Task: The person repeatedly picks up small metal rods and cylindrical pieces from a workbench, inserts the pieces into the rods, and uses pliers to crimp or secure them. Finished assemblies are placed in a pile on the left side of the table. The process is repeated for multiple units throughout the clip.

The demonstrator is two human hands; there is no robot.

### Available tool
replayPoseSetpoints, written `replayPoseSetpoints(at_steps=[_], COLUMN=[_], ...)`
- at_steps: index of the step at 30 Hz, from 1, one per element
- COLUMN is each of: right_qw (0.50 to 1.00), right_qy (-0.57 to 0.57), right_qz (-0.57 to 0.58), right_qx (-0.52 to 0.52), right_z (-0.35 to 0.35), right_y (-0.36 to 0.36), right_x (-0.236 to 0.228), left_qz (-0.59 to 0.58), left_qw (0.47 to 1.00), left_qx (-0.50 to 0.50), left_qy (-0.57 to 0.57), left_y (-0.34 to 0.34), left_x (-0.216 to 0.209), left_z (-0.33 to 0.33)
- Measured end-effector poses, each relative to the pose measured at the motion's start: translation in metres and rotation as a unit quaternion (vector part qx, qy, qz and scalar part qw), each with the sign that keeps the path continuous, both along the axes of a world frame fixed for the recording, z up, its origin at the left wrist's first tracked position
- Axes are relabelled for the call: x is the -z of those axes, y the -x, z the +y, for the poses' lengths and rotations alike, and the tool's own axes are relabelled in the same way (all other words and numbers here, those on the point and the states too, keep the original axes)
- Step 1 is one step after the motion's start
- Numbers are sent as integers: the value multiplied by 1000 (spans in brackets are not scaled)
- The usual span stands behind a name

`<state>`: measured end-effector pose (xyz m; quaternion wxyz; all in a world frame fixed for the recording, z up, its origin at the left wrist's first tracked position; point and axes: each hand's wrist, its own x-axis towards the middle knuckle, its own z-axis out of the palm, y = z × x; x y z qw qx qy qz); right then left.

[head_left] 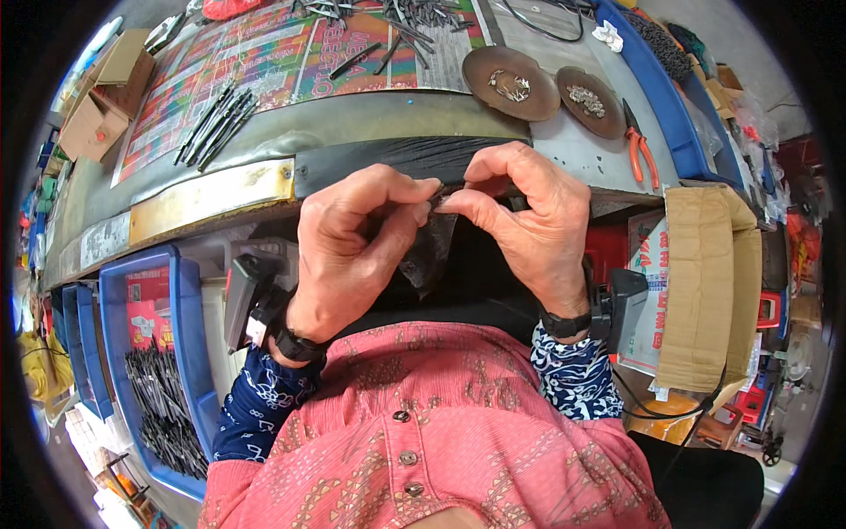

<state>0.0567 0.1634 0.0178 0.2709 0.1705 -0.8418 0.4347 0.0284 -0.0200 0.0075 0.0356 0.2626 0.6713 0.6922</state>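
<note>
My left hand (352, 251) and my right hand (536, 225) meet in front of the table's near edge, thumbs and forefingers pinched together. Between the fingertips is a small dark piece (437, 199), mostly hidden, so its kind cannot be made out. Just below it, a dark pointed flap (429, 256) hangs down. Black sheeting (388, 162) covers the table edge behind my fingers. Farther back lie a bundle of thin black sticks (216, 123) and a loose pile of similar ones (423, 19).
Two brown dishes with small metal bits, the larger (480, 66) and the smaller (577, 84), sit at the right beside orange-handled pliers (641, 154). A blue bin (189, 326) of black sticks stands low left. Cardboard boxes are at far left (106, 97) and right (705, 291).
</note>
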Motion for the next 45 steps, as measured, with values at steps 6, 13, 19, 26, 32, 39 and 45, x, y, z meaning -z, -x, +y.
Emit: replayPoseSetpoints(at_steps=[6, 13, 19, 26, 32, 39, 45], right_qw=[1000, 995, 993, 981, 995, 994, 984], right_qy=[-16, 98, -2, -70, 0, 95, 146], right_qz=[-13, -35, 111, 168, 94, -44, -92], right_qx=[-17, 6, 49, 70, 42, -36, 41], right_z=[3, -20, -30, -32, -28, -32, -25], right_y=[2, -2, 3, 9, 8, -1, 11], right_x=[-3, 9, 17, 24, 20, 6, -4], left_qz=[-8, -150, -161, -166, -171, -171, -176], left_qw=[1000, 979, 970, 967, 967, 966, 971], left_qx=[-1, 7, 11, 11, 7, 19, -3], left_qy=[-7, -137, -180, -191, -187, -194, -162], left_y=[-2, -5, -5, -7, -7, -7, -8], left_x=[3, 8, 11, 11, 11, 8, 6], left_z=[3, 6, 6, 6, 6, 5, 2])
